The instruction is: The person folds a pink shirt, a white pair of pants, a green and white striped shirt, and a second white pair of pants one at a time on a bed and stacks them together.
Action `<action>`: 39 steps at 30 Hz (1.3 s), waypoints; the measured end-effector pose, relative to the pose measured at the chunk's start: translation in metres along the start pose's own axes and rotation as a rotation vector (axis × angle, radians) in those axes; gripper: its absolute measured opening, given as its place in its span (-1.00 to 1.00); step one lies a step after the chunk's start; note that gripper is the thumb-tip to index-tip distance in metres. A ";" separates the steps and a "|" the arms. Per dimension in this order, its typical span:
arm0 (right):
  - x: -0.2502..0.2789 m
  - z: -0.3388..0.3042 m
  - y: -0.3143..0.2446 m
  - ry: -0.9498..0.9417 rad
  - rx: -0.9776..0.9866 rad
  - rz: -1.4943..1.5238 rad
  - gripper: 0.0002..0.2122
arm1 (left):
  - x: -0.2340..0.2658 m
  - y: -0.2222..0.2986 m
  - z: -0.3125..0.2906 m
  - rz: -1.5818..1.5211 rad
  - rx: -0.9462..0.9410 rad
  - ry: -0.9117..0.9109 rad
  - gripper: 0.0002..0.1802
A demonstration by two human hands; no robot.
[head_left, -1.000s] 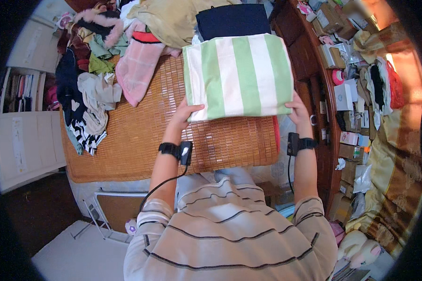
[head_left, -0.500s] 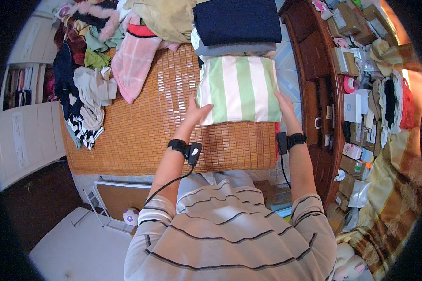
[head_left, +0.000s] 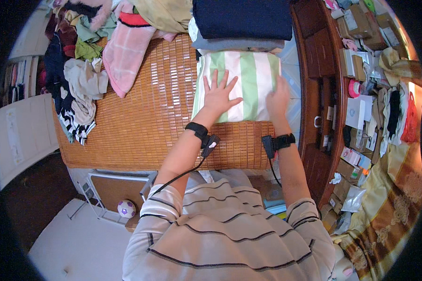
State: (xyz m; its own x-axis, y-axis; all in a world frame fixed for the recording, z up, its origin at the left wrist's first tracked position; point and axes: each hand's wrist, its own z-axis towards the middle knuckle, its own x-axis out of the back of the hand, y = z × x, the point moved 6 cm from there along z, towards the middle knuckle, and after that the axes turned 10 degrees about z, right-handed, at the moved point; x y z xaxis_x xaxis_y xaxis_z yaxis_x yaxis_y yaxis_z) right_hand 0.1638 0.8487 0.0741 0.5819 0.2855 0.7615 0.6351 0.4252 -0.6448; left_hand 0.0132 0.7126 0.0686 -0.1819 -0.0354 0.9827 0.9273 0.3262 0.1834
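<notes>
A folded cloth with green and white stripes lies near the right end of the bed mat, just on the near side of a folded laundry stack. My left hand rests flat on its left half, palm down and fingers spread. At the cloth's right edge is my right hand, seen from the side. Its fingers are blurred, so their grip on the edge does not show. Dark navy folded fabric tops the stack, with grey folded fabric under it.
A woven bamboo mat covers the bed. Loose clothes and a pink checked fleece piece are heaped at the far left. Along the right stands a dark wooden cabinet, with boxes beyond it. A ball lies on the floor at lower left.
My left hand has gone from the cloth's left side to flat on its top. My right hand has shifted inward onto the right edge. The cloth lies in about the same spot.
</notes>
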 end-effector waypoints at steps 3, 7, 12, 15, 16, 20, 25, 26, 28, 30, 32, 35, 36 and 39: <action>-0.030 -0.004 -0.043 -0.100 0.239 -0.139 -0.53 | -0.004 -0.002 0.004 0.067 0.021 -0.041 -0.21; -0.050 -0.009 -0.036 -0.146 0.238 -0.334 -0.48 | -0.011 0.000 -0.002 0.002 0.027 -0.027 -0.19; -0.053 -0.008 -0.029 -0.124 0.284 -0.292 -0.46 | -0.017 0.001 -0.002 0.000 0.062 -0.047 -0.16; -0.049 -0.006 -0.030 -0.144 0.260 -0.293 -0.45 | -0.014 -0.009 -0.002 -0.109 0.068 -0.064 -0.26; -0.047 -0.005 -0.036 -0.169 0.254 -0.250 -0.47 | -0.026 -0.032 -0.006 -0.480 0.129 -0.041 -0.36; -0.024 -0.007 0.011 -0.120 0.130 0.229 -0.58 | -0.015 -0.083 -0.037 -1.619 0.840 0.101 -0.77; 0.001 -0.081 0.073 -0.203 -0.489 0.600 -0.56 | -0.091 -0.186 -0.214 -1.892 1.116 -0.036 -0.81; -0.001 -0.116 0.083 -0.237 -0.805 0.806 -0.52 | -0.105 -0.199 -0.264 -1.909 1.141 -0.167 -0.75; 0.007 -0.191 0.174 -0.519 -0.801 0.558 -0.68 | -0.120 -0.209 -0.325 -1.860 1.429 0.013 -0.85; 0.026 -0.272 0.204 -0.264 -0.988 0.647 -0.75 | -0.133 -0.208 -0.374 -1.883 1.538 0.014 -0.82; 0.042 -0.332 0.226 -0.563 -0.864 0.405 -0.76 | -0.122 -0.202 -0.413 -1.898 1.538 -0.055 -0.80; 0.039 -0.417 0.289 -0.522 -1.070 0.512 -0.84 | -0.111 -0.196 -0.441 -1.908 1.647 0.024 -0.80; 0.028 -0.440 0.325 -0.484 -1.112 0.722 -0.85 | -0.113 -0.197 -0.447 -1.957 1.586 -0.002 -0.80; 0.015 -0.438 0.280 -0.438 -1.296 0.830 -0.82 | -0.114 -0.196 -0.451 -1.931 1.594 0.072 -0.80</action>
State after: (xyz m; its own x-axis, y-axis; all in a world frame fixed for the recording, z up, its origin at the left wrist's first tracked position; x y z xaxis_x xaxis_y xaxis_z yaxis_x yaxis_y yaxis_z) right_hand 0.5731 0.5956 -0.1241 0.9307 0.3658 0.0000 0.3472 -0.8832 -0.3154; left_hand 0.0000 0.2267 -0.0678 -0.0863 -0.9882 -0.1264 -0.9442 0.0406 0.3268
